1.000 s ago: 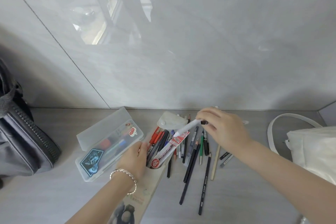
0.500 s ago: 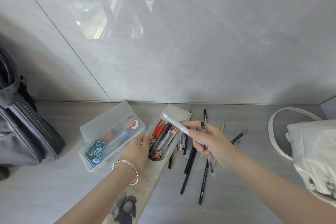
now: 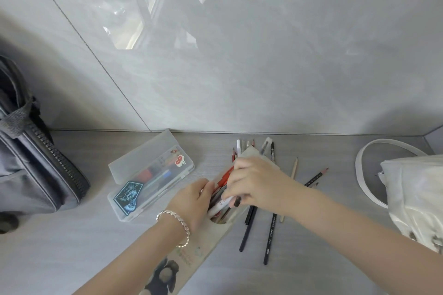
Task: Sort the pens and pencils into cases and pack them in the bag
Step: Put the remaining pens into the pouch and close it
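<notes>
A beige fabric pencil case [image 3: 206,244] with a printed figure lies open at the desk's middle, holding red and black pens. My left hand [image 3: 191,201] grips its open edge. My right hand [image 3: 254,184] pinches a white pen [image 3: 221,203] and holds it down into the case's mouth. Loose black pencils [image 3: 271,232] and a wooden pencil [image 3: 294,167] lie just right of the case. A clear plastic pen box [image 3: 134,208], lid open, sits to the left with pens inside. The grey zip bag [image 3: 36,175] stands at the far left.
A white handbag [image 3: 417,196] with a looped strap [image 3: 364,189] lies at the right edge. A glossy grey wall rises right behind the desk. More pens [image 3: 239,148] stick out behind the fabric case near the wall.
My right hand swung the white pen from pointing up over the pile down into the mouth of the fabric case. My left hand kept hold of the case's edge.
</notes>
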Available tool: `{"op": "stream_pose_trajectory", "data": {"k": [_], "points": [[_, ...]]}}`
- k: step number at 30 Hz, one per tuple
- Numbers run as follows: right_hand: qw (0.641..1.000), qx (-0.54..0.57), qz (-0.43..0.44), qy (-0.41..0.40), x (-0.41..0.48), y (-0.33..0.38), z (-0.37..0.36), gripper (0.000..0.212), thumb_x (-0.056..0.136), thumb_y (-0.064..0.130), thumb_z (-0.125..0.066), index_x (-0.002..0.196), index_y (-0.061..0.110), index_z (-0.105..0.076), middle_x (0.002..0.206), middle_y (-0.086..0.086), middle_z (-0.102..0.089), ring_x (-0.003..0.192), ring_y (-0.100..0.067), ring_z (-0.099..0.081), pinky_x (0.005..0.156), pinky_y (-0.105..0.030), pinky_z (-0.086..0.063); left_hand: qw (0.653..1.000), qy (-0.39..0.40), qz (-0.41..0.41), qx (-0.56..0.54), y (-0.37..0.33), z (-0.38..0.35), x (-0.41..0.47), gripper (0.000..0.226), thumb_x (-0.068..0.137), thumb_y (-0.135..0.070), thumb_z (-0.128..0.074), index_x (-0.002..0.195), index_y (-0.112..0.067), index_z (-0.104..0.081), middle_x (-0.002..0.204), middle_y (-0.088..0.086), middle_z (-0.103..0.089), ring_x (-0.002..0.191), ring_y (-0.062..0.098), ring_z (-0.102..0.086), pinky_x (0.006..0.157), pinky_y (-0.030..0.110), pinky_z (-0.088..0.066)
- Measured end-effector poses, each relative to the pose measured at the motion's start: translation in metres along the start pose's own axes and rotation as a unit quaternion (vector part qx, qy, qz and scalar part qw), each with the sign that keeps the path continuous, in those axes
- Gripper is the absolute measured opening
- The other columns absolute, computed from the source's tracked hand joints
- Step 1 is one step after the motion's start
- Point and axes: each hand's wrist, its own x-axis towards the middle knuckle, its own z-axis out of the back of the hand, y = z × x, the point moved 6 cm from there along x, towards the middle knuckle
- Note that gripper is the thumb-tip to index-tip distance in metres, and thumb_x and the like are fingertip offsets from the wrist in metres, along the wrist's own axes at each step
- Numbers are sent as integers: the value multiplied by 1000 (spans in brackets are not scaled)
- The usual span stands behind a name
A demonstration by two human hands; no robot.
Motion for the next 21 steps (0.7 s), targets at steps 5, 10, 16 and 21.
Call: {"op": "stream_pose_trajectory", "data": {"k": [5,10,16,21], "points": [[985,68,-95,-127,-15,-9,16,28,82,29,-59,110,25,-59,98,2,-58,94,-7,-45,88,-19,-36,999,-14,7,-29,6,3,0,36,98,-30,-33,68,-13,-43,63,-2,-46,62,14,-43,60,25,-33],[878,194,-380,-218,-61,-51,43,29,86,8,-33,113,17,-39,96,-1,-41,82,8,-44,73,2,-32,999,-28,13,-36,7,5,-1,37,98,-29,-33,67,-13,-41,63,-2,-45,61,13,-43,59,24,-32],[824,335,-422,-177,-85,-47,41,45,97,11,-41,126,45,-36,77,1,-66,42,-9,-55,43,-17,-44,999,-19,13,-31,3,2,0,39,99,-30,-32,63,-18,-41,63,-3,-46,60,10,-43,57,22,-32],[713,469,-439,-280,-83,-37,36,28,100,10,-32,93,21,-57,72,-15,-67,37,-15,-54,35,-17,-40,999,-21,30,-32,3,2,1,38,99,-29,-31,65,-17,-42,64,-3,-46,59,11,-41,56,23,-32]]}}
